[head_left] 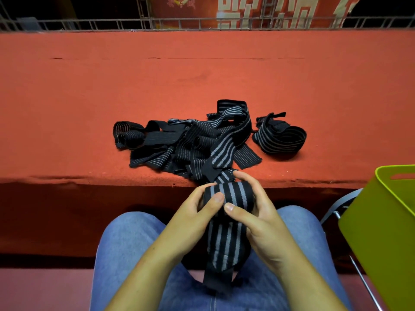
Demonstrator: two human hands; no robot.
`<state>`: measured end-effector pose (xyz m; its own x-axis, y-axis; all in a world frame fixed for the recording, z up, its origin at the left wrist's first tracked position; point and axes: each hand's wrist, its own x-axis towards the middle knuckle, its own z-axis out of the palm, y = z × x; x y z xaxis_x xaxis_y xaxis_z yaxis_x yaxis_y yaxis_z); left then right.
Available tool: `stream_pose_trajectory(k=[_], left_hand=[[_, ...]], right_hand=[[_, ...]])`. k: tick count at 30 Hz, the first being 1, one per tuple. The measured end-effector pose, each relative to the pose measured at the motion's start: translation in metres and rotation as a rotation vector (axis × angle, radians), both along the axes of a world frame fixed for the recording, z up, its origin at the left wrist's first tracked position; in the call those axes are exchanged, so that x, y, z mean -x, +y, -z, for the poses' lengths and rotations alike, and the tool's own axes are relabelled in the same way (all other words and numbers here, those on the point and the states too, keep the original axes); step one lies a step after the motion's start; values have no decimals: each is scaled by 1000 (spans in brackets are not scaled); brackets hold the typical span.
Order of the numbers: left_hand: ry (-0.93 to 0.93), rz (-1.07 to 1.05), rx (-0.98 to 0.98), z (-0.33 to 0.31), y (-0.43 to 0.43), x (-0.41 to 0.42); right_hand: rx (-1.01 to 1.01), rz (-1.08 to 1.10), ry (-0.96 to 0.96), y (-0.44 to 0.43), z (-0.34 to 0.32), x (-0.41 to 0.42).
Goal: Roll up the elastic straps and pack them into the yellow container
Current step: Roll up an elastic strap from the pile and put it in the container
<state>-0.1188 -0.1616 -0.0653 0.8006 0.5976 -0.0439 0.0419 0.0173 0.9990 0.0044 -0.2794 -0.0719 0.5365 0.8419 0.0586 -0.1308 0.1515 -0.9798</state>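
A black elastic strap with grey stripes (226, 241) is partly rolled between my hands just below the table's front edge. My left hand (197, 212) grips the left end of the roll, thumb on top. My right hand (253, 212) grips the right end, fingers curled over it. The strap's loose tail hangs down onto my lap, and its other part runs up into a tangled pile of black straps (186, 144) on the table. A loosely coiled strap (280, 135) lies apart to the pile's right. The yellow container (381, 232) stands at the right edge.
The table (89, 108) is covered in red felt, with its front edge just above my hands. A metal railing (202, 22) and a red banner run along the far side. The container rests on a metal-framed seat (339, 207) beside my right knee.
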Motion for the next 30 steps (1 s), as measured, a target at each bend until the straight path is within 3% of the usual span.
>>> stream_pose_trajectory(k=[13, 21, 30], left_hand=[[-25, -4, -77, 0, -3, 3], [-29, -7, -199, -2, 0, 5], [-21, 40, -202, -4, 0, 5]], right_hand=[[96, 11, 52, 1, -6, 4], [74, 5, 193, 5, 0, 7], [49, 56, 227, 6, 2, 4]])
